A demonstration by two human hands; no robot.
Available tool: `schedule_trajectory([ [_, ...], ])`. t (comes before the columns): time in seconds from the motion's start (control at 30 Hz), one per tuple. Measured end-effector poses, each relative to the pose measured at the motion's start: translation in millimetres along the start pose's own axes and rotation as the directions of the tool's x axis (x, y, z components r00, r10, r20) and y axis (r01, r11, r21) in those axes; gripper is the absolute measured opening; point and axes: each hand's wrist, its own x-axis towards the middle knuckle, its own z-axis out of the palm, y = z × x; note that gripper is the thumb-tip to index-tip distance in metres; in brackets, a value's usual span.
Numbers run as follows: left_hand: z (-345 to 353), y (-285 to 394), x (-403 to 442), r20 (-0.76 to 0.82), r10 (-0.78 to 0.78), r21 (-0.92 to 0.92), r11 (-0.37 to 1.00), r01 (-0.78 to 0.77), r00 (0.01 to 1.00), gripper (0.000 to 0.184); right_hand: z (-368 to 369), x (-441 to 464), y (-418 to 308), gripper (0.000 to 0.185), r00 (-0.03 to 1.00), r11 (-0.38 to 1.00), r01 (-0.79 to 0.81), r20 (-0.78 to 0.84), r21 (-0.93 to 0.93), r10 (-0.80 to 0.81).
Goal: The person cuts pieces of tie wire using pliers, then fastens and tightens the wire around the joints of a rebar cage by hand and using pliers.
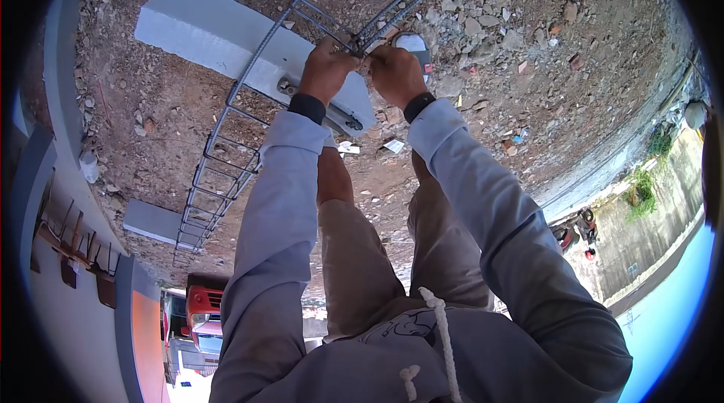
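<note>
A long steel rebar cage [240,86] with cross ties runs from the lower left to the top of the view, bending near my hands. My left hand [328,71] is closed at a corner of the cage where several bars meet. Beside it, my right hand [396,75] is closed in a pinch at the same joint; what its fingertips hold is too small to make out. Dark bands circle both wrists. Beneath the cage lies a grey beam-like block [200,29], with small metal pieces on its near end. A dark item with a pale top [411,43] shows behind my right hand.
Rubble and broken stones cover the dirt ground [520,48]. Another grey block [154,222] lies at the cage's lower end. A wall [637,244] stands at the right, a red vehicle [205,301] at the lower left. My legs are below my hands.
</note>
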Motion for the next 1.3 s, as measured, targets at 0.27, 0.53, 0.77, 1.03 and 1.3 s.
schedule_trajectory([
  [0.27,6,-26,18,-0.234,0.112,-0.083,0.987,-0.134,0.966,0.036,3,9,15,0.017,0.986,0.973,-0.134,0.127,0.187,0.111],
  [0.53,14,-6,12,-0.313,0.001,-0.134,0.990,-0.045,0.950,0.040,8,-3,-8,0.017,0.994,0.993,-0.078,-0.067,0.090,0.085],
  [0.77,18,-35,15,-0.379,0.154,-0.045,0.982,-0.185,0.913,0.041,15,-7,-1,0.019,0.990,0.999,0.004,-0.139,0.043,0.002],
  [1.03,25,-6,-12,-0.357,-0.022,-0.435,0.888,-0.146,0.934,0.047,13,-7,-7,0.031,0.992,0.999,-0.043,-0.120,-0.010,0.041],
  [1.3,-1,-6,-18,-0.116,-0.017,-0.388,0.921,-0.030,0.993,0.035,17,-8,-6,0.031,0.989,0.999,-0.044,-0.139,0.000,0.043],
])
